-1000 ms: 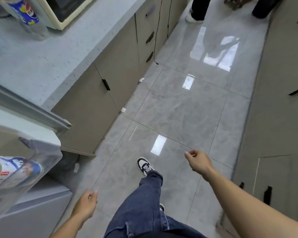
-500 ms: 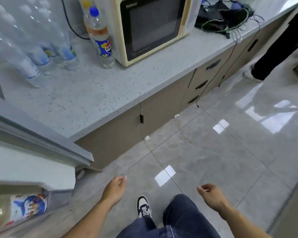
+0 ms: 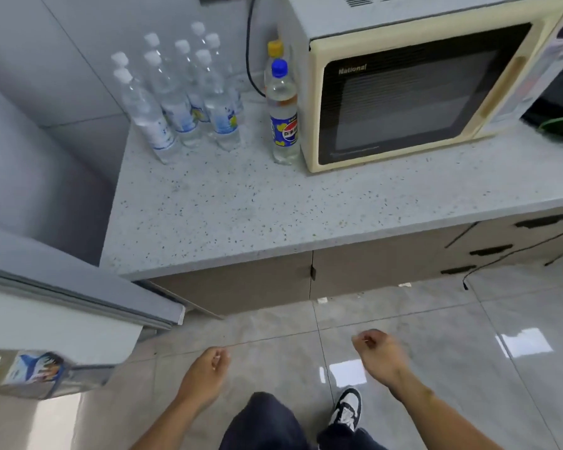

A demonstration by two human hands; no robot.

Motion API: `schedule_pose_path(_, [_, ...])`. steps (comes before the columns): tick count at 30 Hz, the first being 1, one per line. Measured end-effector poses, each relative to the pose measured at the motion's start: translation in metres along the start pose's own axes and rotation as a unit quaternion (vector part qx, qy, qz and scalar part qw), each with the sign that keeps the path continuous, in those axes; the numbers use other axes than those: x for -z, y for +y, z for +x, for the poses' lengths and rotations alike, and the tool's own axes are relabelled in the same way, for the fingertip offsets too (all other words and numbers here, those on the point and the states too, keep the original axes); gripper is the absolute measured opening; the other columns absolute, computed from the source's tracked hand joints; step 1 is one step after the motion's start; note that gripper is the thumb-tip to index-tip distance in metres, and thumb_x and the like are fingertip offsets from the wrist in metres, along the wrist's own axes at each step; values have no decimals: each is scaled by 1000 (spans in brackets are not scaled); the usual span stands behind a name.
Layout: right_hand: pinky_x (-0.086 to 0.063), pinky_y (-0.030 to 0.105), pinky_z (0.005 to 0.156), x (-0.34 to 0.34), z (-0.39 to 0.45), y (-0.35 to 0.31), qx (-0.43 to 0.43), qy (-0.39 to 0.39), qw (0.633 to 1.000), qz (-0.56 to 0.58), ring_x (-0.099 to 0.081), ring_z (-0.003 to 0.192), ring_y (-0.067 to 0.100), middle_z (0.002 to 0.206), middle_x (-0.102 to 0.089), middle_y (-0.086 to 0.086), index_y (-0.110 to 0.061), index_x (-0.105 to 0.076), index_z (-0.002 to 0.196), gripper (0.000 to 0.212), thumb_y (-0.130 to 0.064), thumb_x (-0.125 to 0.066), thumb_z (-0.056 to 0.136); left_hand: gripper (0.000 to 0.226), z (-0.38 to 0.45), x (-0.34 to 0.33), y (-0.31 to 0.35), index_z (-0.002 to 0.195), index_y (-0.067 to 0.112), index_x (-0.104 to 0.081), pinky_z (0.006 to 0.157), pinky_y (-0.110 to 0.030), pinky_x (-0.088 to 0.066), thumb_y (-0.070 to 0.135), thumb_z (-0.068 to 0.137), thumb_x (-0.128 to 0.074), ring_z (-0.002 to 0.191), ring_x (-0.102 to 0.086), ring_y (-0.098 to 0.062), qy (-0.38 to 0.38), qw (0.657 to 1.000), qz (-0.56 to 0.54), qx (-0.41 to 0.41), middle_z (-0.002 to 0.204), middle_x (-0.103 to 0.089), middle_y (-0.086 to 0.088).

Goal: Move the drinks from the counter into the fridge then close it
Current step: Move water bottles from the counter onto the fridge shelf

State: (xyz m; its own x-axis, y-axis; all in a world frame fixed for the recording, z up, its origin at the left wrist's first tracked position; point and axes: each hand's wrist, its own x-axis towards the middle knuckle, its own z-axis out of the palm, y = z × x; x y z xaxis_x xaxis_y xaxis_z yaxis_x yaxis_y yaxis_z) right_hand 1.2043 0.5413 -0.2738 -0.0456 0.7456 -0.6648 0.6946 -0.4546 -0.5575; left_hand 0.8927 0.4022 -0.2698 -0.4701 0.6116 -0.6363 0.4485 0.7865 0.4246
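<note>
So at the far left the white fridge door [image 3: 62, 323] hangs open with one labelled bottle [image 3: 30, 368] already sitting in its door shelf, blurry but there. Up on the speckled grey stone counter [image 3: 273, 216], toward the back-left corner, is the cluster of clear water bottles with white caps [image 3: 176, 102], all standing upright, long axis straight up. Just right of those and a little apart, the clear soda bottle with the blue cap and blue-yellow label [image 3: 283, 125] stands almost touching the cream-coloured microwave [image 3: 413, 89], with a yellow-capped bottle [image 3: 274, 51] tucked right behind it. Down low over the floor, the left hand [image 3: 205, 375] has its fingers loosely curled and nothing in them, and the right hand [image 3: 382, 355] is curled a bit tighter, also holding nothing. The bit that matters: every drink is up and forward from both hands, at the back of the counter. I'd guess the left hand has the shorter reach to the water cluster, while the soda pair sits roughly between the two hands, so either could reach it, wrapping around the upright body from the front.
</note>
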Motion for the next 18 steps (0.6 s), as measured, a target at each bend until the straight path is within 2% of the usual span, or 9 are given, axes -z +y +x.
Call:
schedule_pose_path(3, [-42,19,60,9,20,-57,77,-19,997,-15,-58,70,8,77,-63,-11,-19,-66,91,16,-34,-61,96,28,-7,4,32,120,31,-56,88,-21,-43,46,101,-42,106,-57,-6,36,998,-54,-24,114,-60,13])
schedule_pose_path(6, [-43,20,63,9,39,-129,181,-31,983,-9,-61,71,8,76,-64,-12,-23,-64,91,11,-33,-63,95,21,-4,28,73,113,41,-55,75,-10,-40,52,98,-44,102,-58,3,99,988,-107,-60,106,-61,22])
schedule_pose_path(9, [-47,13,62,4,57,-204,262,-35,964,25,-63,74,2,84,-66,-13,-27,-65,103,9,-32,-62,96,22,15,63,115,114,42,-53,78,-12,-43,53,96,-48,100,-55,10,163,964,-186,-98,106,-59,26])
schedule_pose_path(11, [-49,15,63,-1,71,-253,299,-37,953,34,-63,76,1,87,-65,-14,-27,-64,108,14,-33,-62,96,17,37,88,141,114,43,-53,75,-19,-50,47,97,-53,98,-57,6,212,937,-263,-85,105,-56,28])
schedule_pose_path(14, [-54,22,67,-9,95,-327,323,-47,945,27,-64,84,4,95,-63,-14,-29,-59,116,23,-37,-63,95,26,84,126,177,120,37,-52,62,-17,-47,36,95,-58,92,-56,4,301,884,-356,-46,103,-55,23])
schedule_pose_path(16, [-59,34,75,-13,111,-373,330,-51,942,41,-65,86,10,99,-63,-10,-28,-57,123,31,-37,-65,94,37,117,149,201,129,30,-50,64,-18,-46,30,94,-62,89,-59,-4,331,845,-419,-21,113,-61,12])
schedule_pose_path(18, [-59,38,79,-19,129,-416,329,-51,942,53,-64,87,12,101,-61,-9,-27,-53,128,39,-39,-65,93,48,150,168,222,136,23,-46,68,-17,-44,27,93,-66,96,-60,-14,345,818,-461,10,126,-61,0])
